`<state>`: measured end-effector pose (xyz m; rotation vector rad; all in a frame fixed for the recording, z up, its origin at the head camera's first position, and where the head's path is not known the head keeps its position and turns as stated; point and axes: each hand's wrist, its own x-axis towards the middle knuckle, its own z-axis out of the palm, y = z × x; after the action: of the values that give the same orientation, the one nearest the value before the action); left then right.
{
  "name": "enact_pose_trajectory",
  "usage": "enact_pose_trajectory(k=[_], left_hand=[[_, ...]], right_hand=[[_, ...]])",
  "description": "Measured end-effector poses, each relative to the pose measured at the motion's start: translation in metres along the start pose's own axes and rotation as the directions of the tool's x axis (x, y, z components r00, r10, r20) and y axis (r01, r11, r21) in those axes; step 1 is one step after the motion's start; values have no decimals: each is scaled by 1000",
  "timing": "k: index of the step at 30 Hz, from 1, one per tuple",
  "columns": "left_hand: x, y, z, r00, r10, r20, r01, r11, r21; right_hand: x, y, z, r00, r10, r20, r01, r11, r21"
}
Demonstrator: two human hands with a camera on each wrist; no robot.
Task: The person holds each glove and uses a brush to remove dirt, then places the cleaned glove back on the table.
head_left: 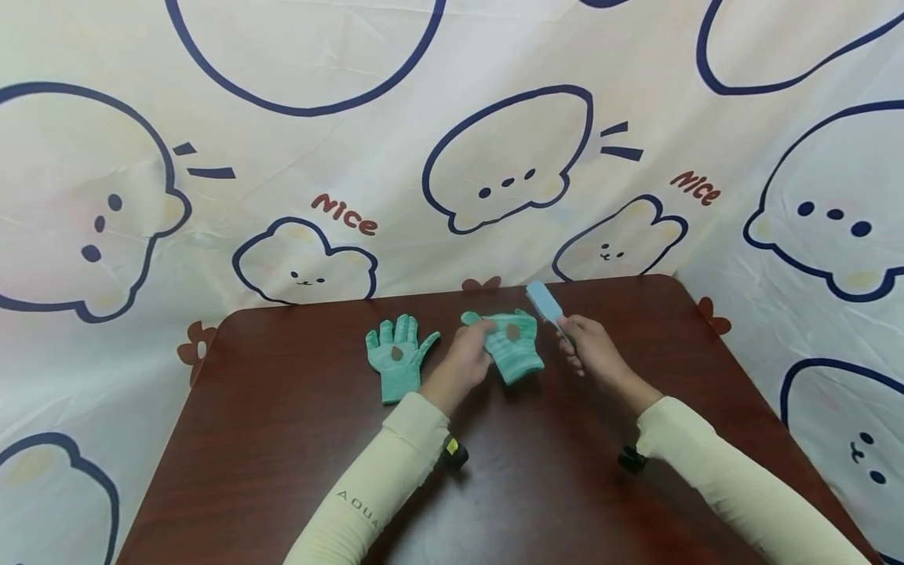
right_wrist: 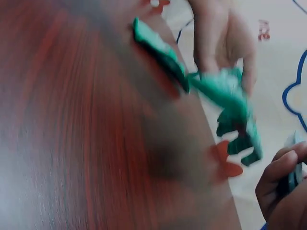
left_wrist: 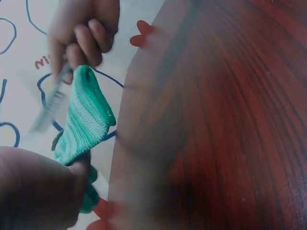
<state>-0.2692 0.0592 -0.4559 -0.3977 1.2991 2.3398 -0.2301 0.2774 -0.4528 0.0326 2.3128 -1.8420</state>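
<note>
The left grip (head_left: 471, 351) pinches a striped knit glove (head_left: 515, 348), likely light and soft, best taken by its edge, while the right grip (head_left: 592, 345) clasps what seems a light-blue brush (head_left: 543, 300).

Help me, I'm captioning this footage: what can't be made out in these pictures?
Left wrist view: bristle detail of the light-blue oblong brush, smeared by blur.
Right wrist view: most of the brush, hidden by the right hand, itself cut off by the right edge.
Head view: part of the green-striped knitted glove with a brown patch, covered by the left hand.
</note>
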Motion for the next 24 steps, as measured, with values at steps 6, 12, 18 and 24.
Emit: enact_pose_trajectory(k=[6,12,18,24], left_hand=[[3,0,-6,994,42,98,-29,992,-124],[1,3,-6,985,74,158,-53,990,-133],[0,3,-8,983,97,155,-79,990,-119],[1,3,-9,985,85,150,-68,991,-114]], right_hand=[[-16,-16,19,998,-9,62,12,998,-55],[-21,-19,28,999,-34,13,36,967,-254],[-19,-14,21,996,-58,-71,31,940,-341],[-17,-11,14,993,-61,-98,25,942,-335]])
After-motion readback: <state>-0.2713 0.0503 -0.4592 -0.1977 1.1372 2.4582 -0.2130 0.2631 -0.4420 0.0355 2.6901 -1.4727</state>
